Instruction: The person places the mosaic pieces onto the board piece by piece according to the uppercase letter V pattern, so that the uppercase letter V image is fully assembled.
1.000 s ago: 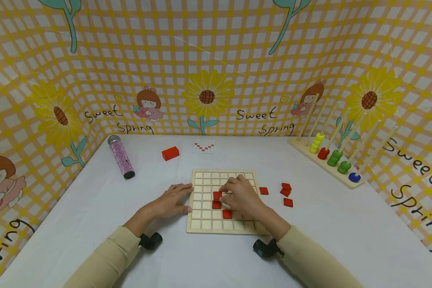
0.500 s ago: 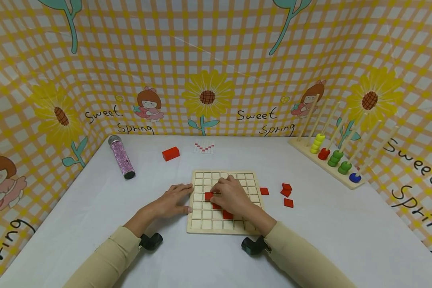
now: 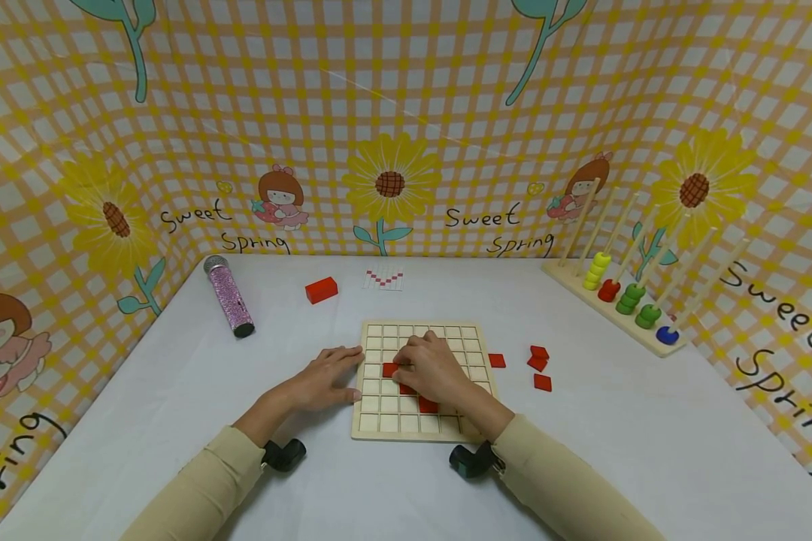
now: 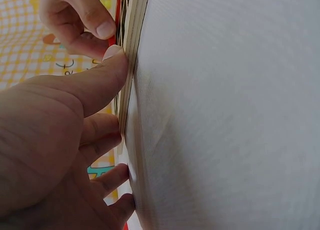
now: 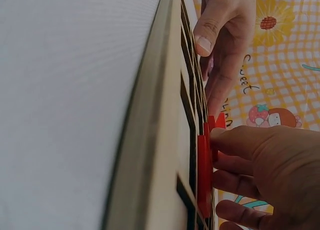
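Note:
A wooden grid board (image 3: 372,423) lies on the white table in the head view. My right hand (image 3: 431,370) is over its middle, thumb and fingers pinching a red square tile (image 3: 389,370) at a cell left of centre. Two more red tiles, one upper (image 3: 407,389) and one lower (image 3: 428,406), lie in cells running down to the right, partly covered by that hand. My left hand (image 3: 316,382) rests at the board's left edge, fingers extended, thumb touching the rim. In the left wrist view, the left thumb (image 4: 102,82) is against the board's side.
Several loose red tiles (image 3: 543,383) lie right of the board. Farther back are a pegged bead rack (image 3: 609,304), a printed pattern card (image 3: 383,279), a red block (image 3: 321,290) and a glittery pink microphone (image 3: 228,297). Patterned cloth (image 3: 474,180) walls the table's back and sides.
My right hand has shifted left across the board, carrying the red tile from above the upper placed tile to a cell further left. The left hand has stayed put.

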A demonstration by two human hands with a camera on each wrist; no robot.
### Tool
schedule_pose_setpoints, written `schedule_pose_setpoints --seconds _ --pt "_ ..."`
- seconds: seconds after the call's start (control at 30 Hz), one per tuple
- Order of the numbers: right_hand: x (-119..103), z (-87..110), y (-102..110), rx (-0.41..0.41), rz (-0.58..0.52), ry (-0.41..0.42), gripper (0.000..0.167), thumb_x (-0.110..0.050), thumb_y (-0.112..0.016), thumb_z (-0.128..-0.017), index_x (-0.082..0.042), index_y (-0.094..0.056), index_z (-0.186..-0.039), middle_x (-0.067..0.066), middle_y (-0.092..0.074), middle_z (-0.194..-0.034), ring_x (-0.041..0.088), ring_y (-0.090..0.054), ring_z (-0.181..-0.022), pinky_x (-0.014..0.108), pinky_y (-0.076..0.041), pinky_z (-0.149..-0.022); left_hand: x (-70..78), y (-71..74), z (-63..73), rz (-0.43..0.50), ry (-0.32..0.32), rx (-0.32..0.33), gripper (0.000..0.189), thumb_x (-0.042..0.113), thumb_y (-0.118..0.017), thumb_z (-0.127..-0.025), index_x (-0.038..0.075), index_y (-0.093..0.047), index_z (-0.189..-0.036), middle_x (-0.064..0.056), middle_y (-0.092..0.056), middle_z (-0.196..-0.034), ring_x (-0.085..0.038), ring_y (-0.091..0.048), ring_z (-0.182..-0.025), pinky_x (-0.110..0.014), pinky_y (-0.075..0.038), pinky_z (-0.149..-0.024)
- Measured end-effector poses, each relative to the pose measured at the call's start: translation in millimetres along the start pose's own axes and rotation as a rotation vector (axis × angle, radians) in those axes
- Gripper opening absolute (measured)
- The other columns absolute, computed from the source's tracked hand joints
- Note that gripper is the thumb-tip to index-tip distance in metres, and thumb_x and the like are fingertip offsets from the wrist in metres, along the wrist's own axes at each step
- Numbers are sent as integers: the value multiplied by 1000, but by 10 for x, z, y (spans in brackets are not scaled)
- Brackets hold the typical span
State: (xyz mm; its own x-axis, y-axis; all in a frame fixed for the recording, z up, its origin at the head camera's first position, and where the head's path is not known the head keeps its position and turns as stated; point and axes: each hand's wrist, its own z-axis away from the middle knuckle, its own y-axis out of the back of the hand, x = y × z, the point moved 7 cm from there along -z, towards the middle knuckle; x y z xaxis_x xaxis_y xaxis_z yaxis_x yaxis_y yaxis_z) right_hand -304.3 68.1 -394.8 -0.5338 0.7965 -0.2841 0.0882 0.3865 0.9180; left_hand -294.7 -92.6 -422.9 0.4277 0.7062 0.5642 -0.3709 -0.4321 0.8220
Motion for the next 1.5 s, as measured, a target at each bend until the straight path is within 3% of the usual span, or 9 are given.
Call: schedule_pose_setpoints --seconds 0.9,1.27,1.5 --pt "3 3 -12 -34 5 -24 25 -30 -76 -78 -10 -73 -93 2 -64 -91 18 -47 -81 34 -39 -75 -24 -11 -17 -1 20 1 70 33 -65 -88 8 -34 -146 -7 -27 -156 -35 -20 -143 -57 -25 -113" --pt "38 75 138 -16 -12 -41 25 -27 -73 -80 -11 -73 -98 1 -64 -92 18 -46 -84 29 -37 -73 -17 -6 -5 0 20 3 70 32 -65 -89 8 -33 -147 -7 -26 -156 -36 -18 -143 -57 -24 -113" --pt "174 159 230 5 -56 -57 26 -25 -74 -78 -10 -73 -100 1 -64 -95 18 -46 -87 29 -36 -73 -17 -8 -6 -6 16 9 70 31 -65 -89 7 -33 -146 -8 -26 -156 -36 -19 -143 -57 -25 -113"
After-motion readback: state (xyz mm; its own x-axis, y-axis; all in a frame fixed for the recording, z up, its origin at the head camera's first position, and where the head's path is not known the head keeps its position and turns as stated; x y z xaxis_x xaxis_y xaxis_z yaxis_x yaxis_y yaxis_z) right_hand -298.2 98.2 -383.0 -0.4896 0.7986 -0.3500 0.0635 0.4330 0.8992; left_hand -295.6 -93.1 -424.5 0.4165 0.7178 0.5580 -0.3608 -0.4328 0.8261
